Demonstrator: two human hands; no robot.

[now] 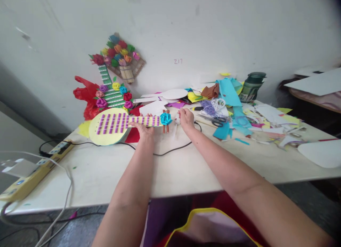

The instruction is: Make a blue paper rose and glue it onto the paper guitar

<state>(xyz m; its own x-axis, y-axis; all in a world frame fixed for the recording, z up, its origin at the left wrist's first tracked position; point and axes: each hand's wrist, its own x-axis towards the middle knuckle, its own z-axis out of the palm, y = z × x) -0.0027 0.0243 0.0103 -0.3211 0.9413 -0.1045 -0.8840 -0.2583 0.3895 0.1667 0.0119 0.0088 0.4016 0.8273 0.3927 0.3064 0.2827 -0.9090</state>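
Observation:
A yellow paper instrument (112,128) with purple strips lies across the table, its round body at the left and its neck to the right. My left hand (144,129) grips the neck near the body, thumb on the front and fingertips showing behind the upper edge. A blue paper flower (165,118) sits at the neck's right end, with brown strips sticking out above and below it. Just right of the flower is my right hand (186,119), fingers closed in a pinch; what they hold, if anything, is too small to make out.
Behind stand a green flowered craft (114,97) and a wall basket of paper flowers (126,73). Scissors (218,122), purple yarn (209,107), paper scraps and a dark green bottle (252,87) lie rightward. A black cable (170,153) crosses in front; a power strip (55,154) is left.

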